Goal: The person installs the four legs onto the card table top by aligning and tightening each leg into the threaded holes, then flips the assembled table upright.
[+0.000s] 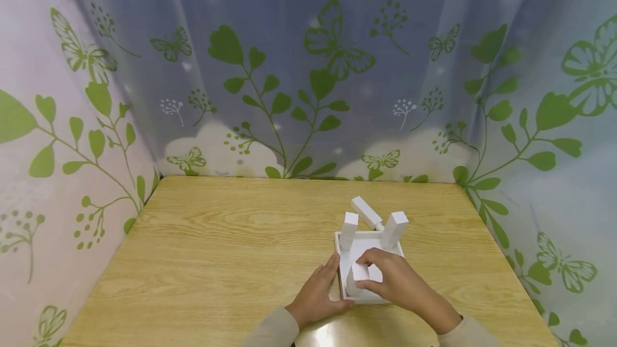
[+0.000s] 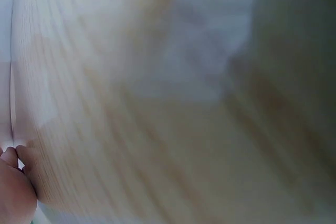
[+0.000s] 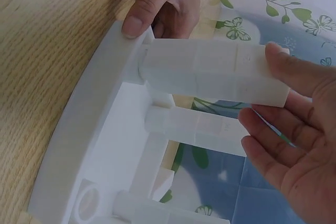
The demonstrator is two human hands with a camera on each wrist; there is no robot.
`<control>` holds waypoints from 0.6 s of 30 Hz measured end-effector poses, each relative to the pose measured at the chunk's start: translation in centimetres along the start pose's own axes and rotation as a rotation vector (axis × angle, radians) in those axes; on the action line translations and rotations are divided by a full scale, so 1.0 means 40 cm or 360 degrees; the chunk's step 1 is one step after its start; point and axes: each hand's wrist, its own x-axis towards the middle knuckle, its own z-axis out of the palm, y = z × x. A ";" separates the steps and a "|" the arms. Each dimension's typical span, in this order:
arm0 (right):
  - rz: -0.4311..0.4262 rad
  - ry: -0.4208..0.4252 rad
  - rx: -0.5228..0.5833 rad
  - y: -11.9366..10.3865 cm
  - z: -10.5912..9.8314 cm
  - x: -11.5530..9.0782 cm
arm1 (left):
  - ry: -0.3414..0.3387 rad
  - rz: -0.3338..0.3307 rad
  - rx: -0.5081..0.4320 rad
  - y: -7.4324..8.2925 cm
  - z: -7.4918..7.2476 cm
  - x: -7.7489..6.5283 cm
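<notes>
A small white square base with raised edges (image 1: 368, 242) lies on the table like an upturned stool. My left hand (image 1: 315, 296) grips its near left corner, thumb on the near edge and fingers along the left side. My right hand (image 1: 402, 283) pinches the top of a square white leg (image 3: 215, 66) that stands in that corner. Two more legs stand at the far corners, a left one (image 1: 349, 229) and a right one (image 1: 394, 229). In the right wrist view, a round socket (image 3: 88, 203) shows in another corner.
Another white leg (image 1: 366, 213) lies on the wooden table (image 1: 207, 261) just beyond the base, its narrow end near the far edge. A curtain with leaves and butterflies (image 1: 289, 68) hangs behind the table and along both sides.
</notes>
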 end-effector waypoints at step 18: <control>0.0137 0.0092 -0.0011 -0.013 0.010 0.001 | 0.0007 0.0007 0.0018 -0.002 0.001 0.000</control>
